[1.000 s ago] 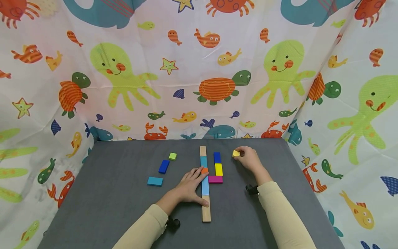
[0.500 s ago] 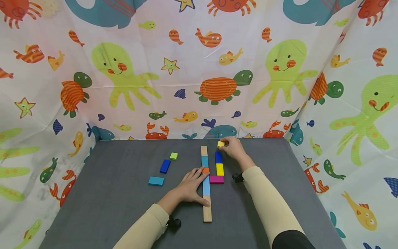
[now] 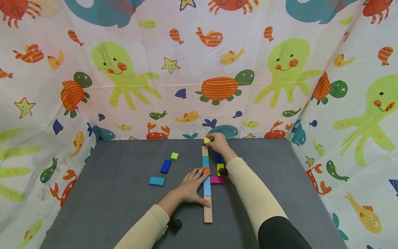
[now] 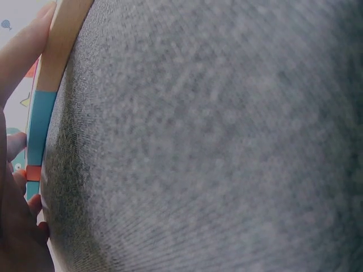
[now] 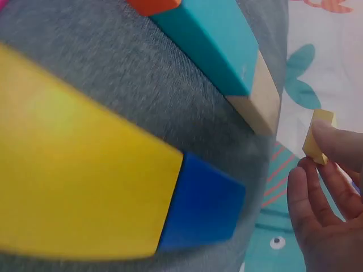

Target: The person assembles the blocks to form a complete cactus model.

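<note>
A straight row of blocks runs away from me: a wooden block [image 3: 207, 215], a light blue block [image 3: 207, 187], an orange block [image 3: 206, 171], a teal block [image 3: 205, 161] and a far wooden block [image 3: 205, 151]. My left hand [image 3: 190, 189] lies over the row, fingers spread, fingertips by the orange block and thumb on the near wooden block. Between thumb and fingers, my right hand [image 3: 218, 142] pinches a small yellow block [image 5: 311, 140] at the row's far end. It looks apart from the far wooden block in the right wrist view.
Right of the row stand a magenta block [image 3: 217, 180], a larger yellow block [image 3: 219, 166] and a dark blue block [image 3: 219, 158], partly behind my right arm. To the left lie a green block [image 3: 174, 156], a blue block [image 3: 166, 166] and a light blue block [image 3: 157, 181].
My right hand has carried the small yellow block leftward and away from me, from the right side to the row's far end. The left hand stays in place.
</note>
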A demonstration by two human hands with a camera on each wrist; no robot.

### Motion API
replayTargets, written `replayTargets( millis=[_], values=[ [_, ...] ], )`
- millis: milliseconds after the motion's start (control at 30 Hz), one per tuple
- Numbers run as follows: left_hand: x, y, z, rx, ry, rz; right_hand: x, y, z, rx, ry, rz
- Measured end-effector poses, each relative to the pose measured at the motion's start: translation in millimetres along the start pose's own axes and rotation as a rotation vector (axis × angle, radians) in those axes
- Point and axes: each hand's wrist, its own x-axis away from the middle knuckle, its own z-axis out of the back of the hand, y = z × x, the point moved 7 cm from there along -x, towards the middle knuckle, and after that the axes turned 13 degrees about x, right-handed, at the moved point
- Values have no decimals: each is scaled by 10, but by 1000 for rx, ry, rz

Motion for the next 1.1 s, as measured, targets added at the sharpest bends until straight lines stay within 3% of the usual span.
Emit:
replayTargets(
  millis=[167,400,700,900,1100],
  values=[
    [7,21,21,-11,10,-15,-78,-34,-86,-2,-2,-8],
    [20,14,-26,-40,7,-5,-124,34,-252,29,-70,-57],
    [8,7,6,-53,18,17,-178,52,-291,96,-145,-15],
    [-10,22,-3,-32,10,9,-104,46,-111,42,-48,44],
    [-3,-6,-1,-28,16,0,160,-3,51,-13,29,84]
  ],
)
